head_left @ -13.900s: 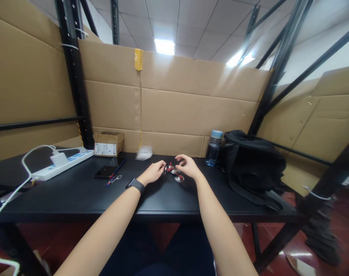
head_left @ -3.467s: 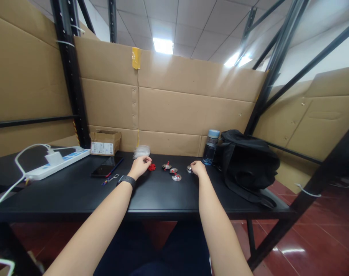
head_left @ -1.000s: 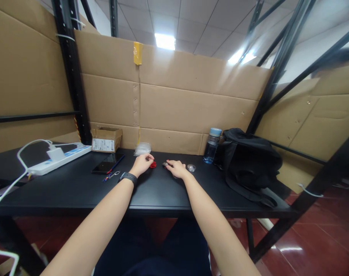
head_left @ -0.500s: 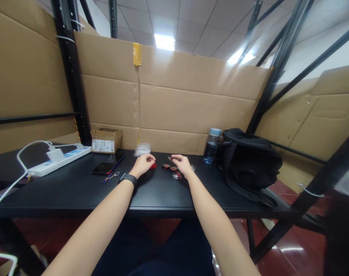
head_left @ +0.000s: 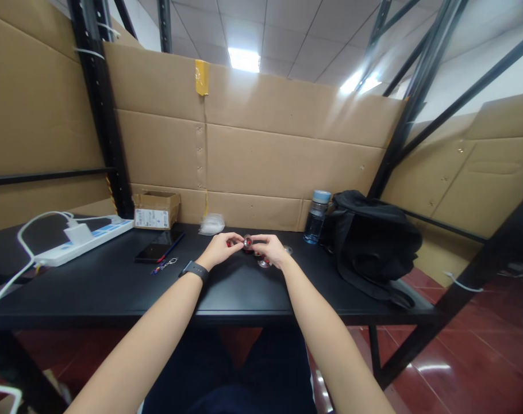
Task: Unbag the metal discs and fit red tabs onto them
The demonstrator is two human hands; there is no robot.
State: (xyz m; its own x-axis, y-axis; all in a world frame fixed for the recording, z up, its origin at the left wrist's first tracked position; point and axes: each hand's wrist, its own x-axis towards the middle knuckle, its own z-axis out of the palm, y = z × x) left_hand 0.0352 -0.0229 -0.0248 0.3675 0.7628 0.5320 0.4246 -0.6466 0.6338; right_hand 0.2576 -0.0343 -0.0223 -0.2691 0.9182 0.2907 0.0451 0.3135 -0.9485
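Note:
A small round shiny disc (head_left: pixel 247 242) with a red middle stands tilted up between my hands, above the black table. My left hand (head_left: pixel 219 250), with a dark watch on its wrist, is closed, its fingertips on the disc's left edge. A bit of something red shows among its fingers, partly hidden. My right hand (head_left: pixel 270 249) pinches the disc's right edge with thumb and fingers. Under and beside my right hand lie similar discs (head_left: pixel 264 263), clear or silvery with red parts, partly covered by the fingers. Their exact kind is too small to tell.
A clear plastic bag (head_left: pixel 212 224) and an open cardboard box (head_left: pixel 157 210) stand at the back. To the left are a phone (head_left: pixel 158 247), a keyring (head_left: pixel 164 265) and a power strip (head_left: pixel 87 242). On the right stand a water bottle (head_left: pixel 316 218) and a black backpack (head_left: pixel 373 247).
My right hand has brought a disc left and slightly nearer, and my left hand has moved right to meet it. The disc is now between both hands' fingertips.

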